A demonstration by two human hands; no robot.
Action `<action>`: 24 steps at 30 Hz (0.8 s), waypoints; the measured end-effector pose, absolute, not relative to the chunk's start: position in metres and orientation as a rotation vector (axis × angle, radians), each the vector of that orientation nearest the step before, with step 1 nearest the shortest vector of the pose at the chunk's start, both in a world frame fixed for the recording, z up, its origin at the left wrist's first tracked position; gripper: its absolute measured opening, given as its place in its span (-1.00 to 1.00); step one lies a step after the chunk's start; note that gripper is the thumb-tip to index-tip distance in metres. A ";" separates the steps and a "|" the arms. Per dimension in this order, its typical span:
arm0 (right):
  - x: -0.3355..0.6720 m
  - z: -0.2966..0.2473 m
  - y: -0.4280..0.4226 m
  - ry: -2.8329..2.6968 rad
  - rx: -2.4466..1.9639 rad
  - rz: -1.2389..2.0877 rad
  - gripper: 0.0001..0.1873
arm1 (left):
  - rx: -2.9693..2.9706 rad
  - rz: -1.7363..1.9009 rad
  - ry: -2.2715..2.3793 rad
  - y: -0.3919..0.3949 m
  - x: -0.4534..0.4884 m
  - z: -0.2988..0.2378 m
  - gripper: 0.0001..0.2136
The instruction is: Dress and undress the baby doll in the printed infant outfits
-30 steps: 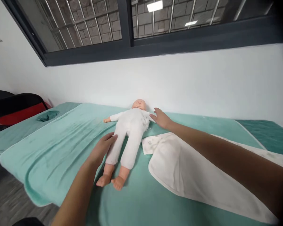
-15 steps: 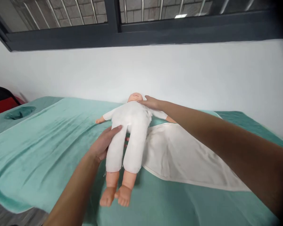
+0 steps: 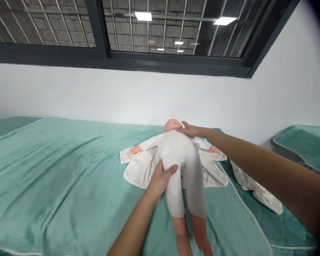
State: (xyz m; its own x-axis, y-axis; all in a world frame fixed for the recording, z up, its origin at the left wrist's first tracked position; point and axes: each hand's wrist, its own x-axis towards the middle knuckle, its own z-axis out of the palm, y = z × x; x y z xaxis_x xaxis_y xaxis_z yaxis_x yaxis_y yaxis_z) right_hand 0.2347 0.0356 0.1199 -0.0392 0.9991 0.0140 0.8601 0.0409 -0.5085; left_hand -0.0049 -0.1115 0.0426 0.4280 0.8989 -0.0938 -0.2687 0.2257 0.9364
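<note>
A baby doll [image 3: 173, 151] with a white cloth body and bare plastic feet lies with its head toward the wall and its arms spread. My left hand [image 3: 161, 177] is wrapped round the doll's thigh on the left, thumb on top and fingers hidden beneath. At the doll's neck and shoulder rests my right hand [image 3: 189, 130], its thumb raised apart and its other fingers partly hidden behind the doll. Under the doll a small white garment [image 3: 141, 170] is laid out, its sleeves spread beneath the doll's arms.
A teal plush cover [image 3: 69, 185] spreads over the bed surface. To the right lies a crumpled white cloth [image 3: 258, 188], with a raised teal-covered part [image 3: 306, 142] beyond it. The white wall [image 3: 117, 96] and a dark-framed window [image 3: 176, 64] stand behind.
The doll has moved right in both hands and now lies over the spread garment. My view has turned right, bringing the crumpled cloth into sight.
</note>
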 end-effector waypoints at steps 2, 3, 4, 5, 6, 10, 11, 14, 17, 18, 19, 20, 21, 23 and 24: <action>0.243 0.102 0.036 -1.931 -1.909 0.589 0.18 | 1.032 0.909 0.760 -0.111 0.005 0.034 -0.42; 0.246 0.095 0.037 -1.922 -1.923 0.628 0.17 | 1.046 0.913 0.777 -0.110 0.007 0.032 -0.43; 0.249 0.089 0.038 -1.919 -1.926 0.645 0.16 | 1.070 0.921 0.805 -0.109 0.007 0.030 -0.45; 0.251 0.086 0.039 -1.925 -1.931 0.657 0.15 | 1.104 0.933 0.842 -0.108 0.006 0.028 -0.47; 0.253 0.085 0.039 -1.948 -1.944 0.647 0.13 | 1.144 0.944 0.886 -0.108 0.005 0.027 -0.49; 0.247 0.100 0.033 -2.146 -1.978 0.251 -0.09 | 1.301 1.012 1.105 -0.113 -0.002 0.023 -0.57; 0.240 0.105 0.030 -2.180 -1.925 0.117 -0.21 | 1.341 1.050 1.158 -0.114 -0.002 0.022 -0.58; 0.202 0.113 0.024 -2.251 -1.631 -0.115 -0.46 | 1.508 1.142 1.312 -0.111 -0.002 0.021 -0.62; 0.148 0.103 0.027 -2.463 -1.403 -0.097 -0.51 | 1.819 1.126 1.482 -0.099 -0.004 0.022 -0.67; 0.131 0.096 0.030 -2.559 -1.358 -0.087 -0.51 | 1.952 1.107 1.531 -0.094 -0.007 0.021 -0.69; 0.114 0.090 0.033 -2.648 -1.347 -0.083 -0.51 | 2.087 1.082 1.571 -0.089 -0.010 0.020 -0.71; 0.100 0.083 0.037 -2.722 -1.341 -0.075 -0.54 | 2.209 1.053 1.604 -0.086 -0.014 0.018 -0.73; 0.089 0.076 0.041 -2.771 -1.338 -0.059 -0.56 | 2.303 1.019 1.635 -0.083 -0.018 0.016 -0.75; 0.075 0.066 0.046 -2.806 -1.344 -0.029 -0.64 | 2.394 0.948 1.687 -0.080 -0.027 0.009 -0.79; 0.073 0.063 0.047 -2.799 -1.348 -0.018 -0.67 | 2.394 0.921 1.707 -0.080 -0.030 0.006 -0.81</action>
State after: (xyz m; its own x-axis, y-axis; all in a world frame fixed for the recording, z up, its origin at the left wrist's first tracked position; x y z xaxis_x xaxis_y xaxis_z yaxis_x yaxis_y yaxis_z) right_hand 0.0727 0.0467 0.0635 -0.6231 0.7813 0.0362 0.7817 0.6236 -0.0048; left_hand -0.0300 -0.0796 0.0063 0.2081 0.8784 0.4303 0.8420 -0.3847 0.3782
